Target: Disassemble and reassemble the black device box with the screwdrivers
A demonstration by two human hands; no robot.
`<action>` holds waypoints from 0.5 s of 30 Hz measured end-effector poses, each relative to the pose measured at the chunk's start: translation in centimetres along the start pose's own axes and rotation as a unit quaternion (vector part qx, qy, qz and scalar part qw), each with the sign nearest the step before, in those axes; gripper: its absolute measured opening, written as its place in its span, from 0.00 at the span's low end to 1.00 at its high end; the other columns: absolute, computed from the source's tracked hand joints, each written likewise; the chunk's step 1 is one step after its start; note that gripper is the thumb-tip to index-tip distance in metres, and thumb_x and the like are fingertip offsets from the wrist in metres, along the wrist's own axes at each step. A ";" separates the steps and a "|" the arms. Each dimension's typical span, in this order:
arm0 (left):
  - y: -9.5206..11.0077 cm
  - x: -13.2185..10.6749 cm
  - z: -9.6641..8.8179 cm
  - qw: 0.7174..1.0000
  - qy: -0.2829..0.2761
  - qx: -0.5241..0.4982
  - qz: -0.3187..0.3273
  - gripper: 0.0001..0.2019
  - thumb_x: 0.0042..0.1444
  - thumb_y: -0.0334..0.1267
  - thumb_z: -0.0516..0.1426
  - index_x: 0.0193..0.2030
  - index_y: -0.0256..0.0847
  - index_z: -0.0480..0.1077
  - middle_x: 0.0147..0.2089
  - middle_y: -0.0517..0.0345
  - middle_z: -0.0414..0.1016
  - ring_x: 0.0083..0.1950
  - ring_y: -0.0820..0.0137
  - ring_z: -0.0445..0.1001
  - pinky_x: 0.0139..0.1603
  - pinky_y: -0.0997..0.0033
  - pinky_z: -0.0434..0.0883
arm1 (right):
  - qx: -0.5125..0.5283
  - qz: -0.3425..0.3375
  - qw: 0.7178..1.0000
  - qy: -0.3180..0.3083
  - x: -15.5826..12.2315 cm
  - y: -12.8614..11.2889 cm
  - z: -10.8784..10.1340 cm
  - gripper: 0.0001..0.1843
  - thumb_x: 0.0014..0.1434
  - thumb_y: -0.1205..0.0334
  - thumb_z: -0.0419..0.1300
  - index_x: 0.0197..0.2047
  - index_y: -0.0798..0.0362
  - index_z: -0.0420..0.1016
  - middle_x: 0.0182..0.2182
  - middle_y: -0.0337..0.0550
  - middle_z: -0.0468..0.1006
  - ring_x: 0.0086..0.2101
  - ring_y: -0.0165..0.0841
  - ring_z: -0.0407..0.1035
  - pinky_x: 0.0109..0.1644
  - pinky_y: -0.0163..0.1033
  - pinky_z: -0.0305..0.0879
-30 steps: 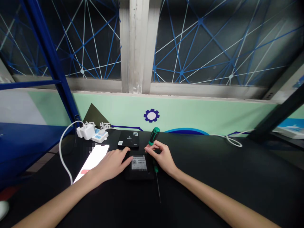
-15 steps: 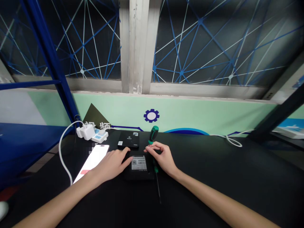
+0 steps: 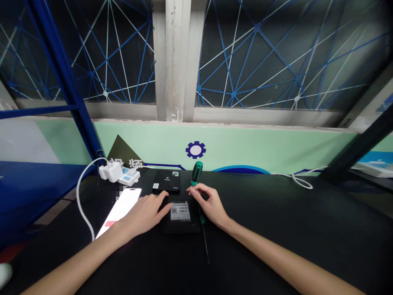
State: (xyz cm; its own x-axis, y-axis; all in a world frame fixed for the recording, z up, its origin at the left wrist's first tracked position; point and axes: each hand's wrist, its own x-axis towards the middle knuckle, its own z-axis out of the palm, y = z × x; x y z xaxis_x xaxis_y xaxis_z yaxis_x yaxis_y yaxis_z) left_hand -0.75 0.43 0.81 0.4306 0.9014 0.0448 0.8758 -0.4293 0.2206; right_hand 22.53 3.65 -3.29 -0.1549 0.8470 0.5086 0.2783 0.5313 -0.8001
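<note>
the left hand (image 3: 143, 214) lies flat and relaxed with its fingers spread, grasping nothing, the fingertips at the left edge of a flat black rectangular box (image 3: 179, 230) with a white printed label (image 3: 180, 211) on top. the box sits on a black tabletop (image 3: 276, 241), between the two hands. the right hand (image 3: 210, 206) is loosely curved and not clenched, its fingertips (image 3: 192, 191) at the box's upper right corner. it hangs over a screwdriver with a green-and-black plastic handle and a thin steel shaft (image 3: 197, 173), which runs beneath the hand, with the handle showing beyond the fingers and the shaft beyond the wrist; i cannot tell whether the palm touches it. a second flat black box (image 3: 166, 180) lies just beyond the first. to the left of the left hand is a smartphone with a lit white screen (image 3: 118, 208), its lower end beneath the left wrist. farther back sit a white plug charger (image 3: 109, 171) and a small white power socket (image 3: 129, 176), with a white cable (image 3: 79, 196) curving down from the charger beside the phone.
</note>
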 end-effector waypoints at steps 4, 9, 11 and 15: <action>0.0 0.0 0.0 1.000 -0.002 0.001 0.001 0.22 0.70 0.52 0.42 0.57 0.42 0.66 0.37 0.51 0.79 0.39 0.53 0.80 0.35 0.63 0.69 | 0.006 0.006 1.000 0.005 0.1 0.1 0.1 0.14 0.62 0.51 0.62 0.34 0.52 0.80 0.30 0.42 0.80 0.31 0.35 0.70 0.38 0.39 0.66; 0.1 0.0 -0.1 1.000 -0.001 0.003 -0.002 0.21 0.70 0.51 0.42 0.56 0.43 0.66 0.36 0.52 0.79 0.39 0.53 0.80 0.34 0.64 0.68 | 0.060 0.029 0.998 0.011 0.1 0.0 0.2 0.13 0.58 0.51 0.67 0.32 0.52 0.78 0.27 0.41 0.80 0.30 0.36 0.73 0.37 0.39 0.68; 0.1 0.0 -0.2 1.000 -0.003 0.002 -0.001 0.20 0.70 0.51 0.42 0.56 0.43 0.66 0.34 0.53 0.79 0.38 0.54 0.80 0.34 0.65 0.67 | 0.078 0.037 0.996 0.022 0.1 -0.1 0.2 0.12 0.56 0.52 0.69 0.32 0.51 0.75 0.25 0.40 0.80 0.31 0.37 0.74 0.39 0.40 0.69; 0.1 0.0 -0.2 1.000 -0.003 0.005 -0.002 0.21 0.70 0.51 0.42 0.56 0.43 0.66 0.33 0.54 0.78 0.38 0.54 0.79 0.34 0.65 0.67 | 0.081 0.039 0.996 0.025 0.0 -0.1 0.1 0.12 0.55 0.54 0.69 0.34 0.51 0.73 0.26 0.39 0.82 0.32 0.38 0.76 0.42 0.41 0.70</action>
State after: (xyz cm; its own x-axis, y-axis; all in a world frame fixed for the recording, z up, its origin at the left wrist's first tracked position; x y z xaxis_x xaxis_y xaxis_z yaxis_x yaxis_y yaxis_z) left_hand -0.66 0.40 1.03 0.4286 0.9027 0.0389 0.8793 -0.4266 0.2118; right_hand 22.44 3.62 -3.21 -0.0905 0.8861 0.4545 0.1299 0.4630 -0.8768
